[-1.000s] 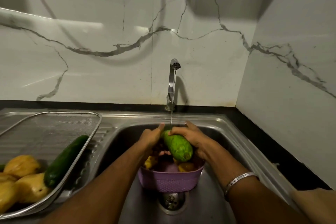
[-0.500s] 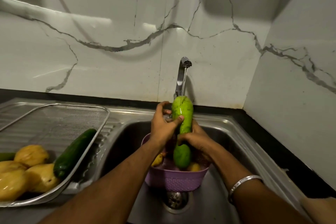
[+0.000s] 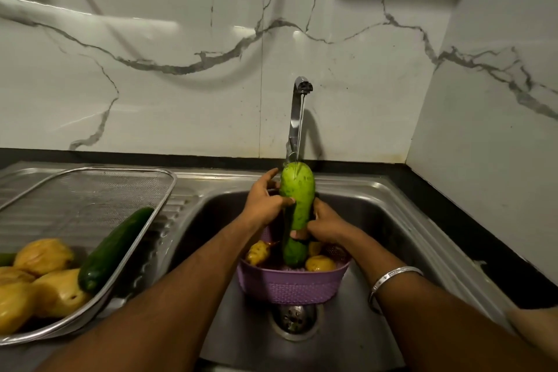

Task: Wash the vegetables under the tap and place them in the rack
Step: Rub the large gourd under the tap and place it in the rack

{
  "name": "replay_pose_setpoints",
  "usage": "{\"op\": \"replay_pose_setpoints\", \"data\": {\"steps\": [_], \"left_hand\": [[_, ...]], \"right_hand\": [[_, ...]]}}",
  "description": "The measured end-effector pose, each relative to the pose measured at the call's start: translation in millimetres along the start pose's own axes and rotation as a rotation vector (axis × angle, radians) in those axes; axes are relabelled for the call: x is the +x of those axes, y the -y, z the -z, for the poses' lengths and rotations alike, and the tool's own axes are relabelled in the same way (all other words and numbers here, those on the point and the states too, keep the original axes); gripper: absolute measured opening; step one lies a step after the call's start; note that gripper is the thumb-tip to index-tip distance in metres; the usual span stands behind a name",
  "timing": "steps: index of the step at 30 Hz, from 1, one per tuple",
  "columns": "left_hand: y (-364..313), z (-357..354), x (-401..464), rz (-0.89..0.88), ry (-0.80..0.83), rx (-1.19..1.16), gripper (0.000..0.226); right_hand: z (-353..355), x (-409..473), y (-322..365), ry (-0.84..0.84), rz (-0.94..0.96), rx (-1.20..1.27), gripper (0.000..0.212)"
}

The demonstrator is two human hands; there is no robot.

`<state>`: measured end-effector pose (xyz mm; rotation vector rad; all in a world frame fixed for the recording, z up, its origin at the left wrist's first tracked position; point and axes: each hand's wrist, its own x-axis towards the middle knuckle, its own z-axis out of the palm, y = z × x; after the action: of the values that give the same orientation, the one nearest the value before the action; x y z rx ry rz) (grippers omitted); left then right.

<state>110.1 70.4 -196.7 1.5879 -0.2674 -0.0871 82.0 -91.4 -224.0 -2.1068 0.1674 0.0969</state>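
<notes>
Both hands, left (image 3: 262,205) and right (image 3: 324,225), are gripping the pale green gourd (image 3: 297,208) upright over the purple basket (image 3: 291,284) at the sink's (image 3: 377,220) middle, presenting its top end to the tap (image 3: 299,112) stream for rinsing.

Sink basin (image 3: 377,220) mostly blocked mid-line: purple basket (image 3: 291,287) sits over the drain (image 3: 295,318), upright pale green gourd (image 3: 297,205) stands in it right under the tap (image 3: 297,118), both forearms crossing the front edge; open basin floor right of the basket and a narrower strip left of it. Mesh rack (image 3: 90,190) on the drainboard: rear half bare and reachable from above, front left filled by yellow vegetables (image 3: 42,281) and a dark cucumber (image 3: 116,248) leaning on its right rim, side wall (image 3: 489,160) closing off the right
</notes>
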Motion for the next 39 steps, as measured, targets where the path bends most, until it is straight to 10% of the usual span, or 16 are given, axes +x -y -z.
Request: {"op": "replay_pose_setpoints", "data": {"steps": [27, 35, 39], "left_hand": [[8, 4, -12, -0.098, 0.070, 0.153, 0.055], [5, 6, -13, -0.165, 0.080, 0.227, 0.060], [2, 12, -13, -0.150, 0.236, 0.227, 0.097]], "right_hand": [[4, -24, 16, -0.003, -0.012, -0.018, 0.062], [-9, -23, 44, -0.280, 0.167, 0.339, 0.041], [-10, -22, 37, -0.311, 0.173, 0.304, 0.044]]}}
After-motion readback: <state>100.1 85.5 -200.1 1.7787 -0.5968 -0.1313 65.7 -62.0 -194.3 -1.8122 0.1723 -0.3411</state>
